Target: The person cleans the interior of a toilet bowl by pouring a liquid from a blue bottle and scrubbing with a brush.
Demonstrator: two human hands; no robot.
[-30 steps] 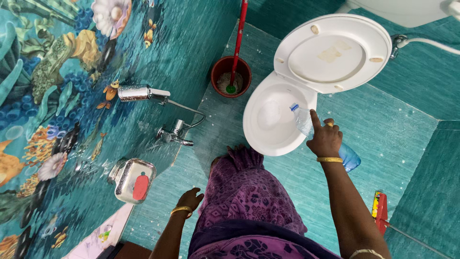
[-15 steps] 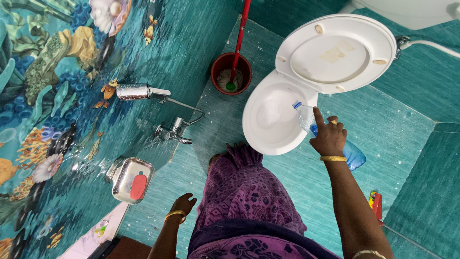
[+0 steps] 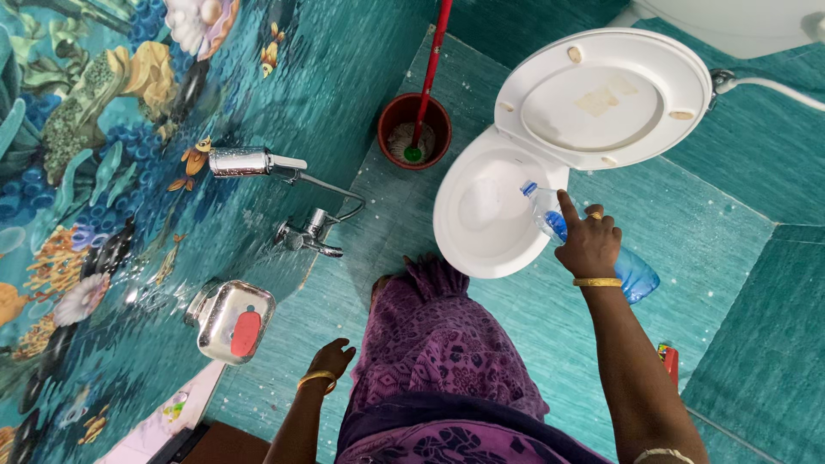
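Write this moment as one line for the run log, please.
right hand: holds clear bottle of blue liquid, neck tilted over open toilet bowl | left hand: empty, at side | seat lid: up

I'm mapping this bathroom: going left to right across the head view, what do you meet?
Soap dish → left hand → brush pot → toilet bowl → right hand holding bottle.

A clear plastic bottle (image 3: pixel 589 245) of blue liquid is gripped by the right hand (image 3: pixel 588 244) and tilted, its blue-capped neck held over the open white toilet bowl (image 3: pixel 481 215). The lid (image 3: pixel 606 94) is raised. The left hand (image 3: pixel 331 359) is held loose and empty beside the purple garment (image 3: pixel 438 361). A red-handled brush (image 3: pixel 425 82) is stood in a brown pot (image 3: pixel 414 131) by the wall.
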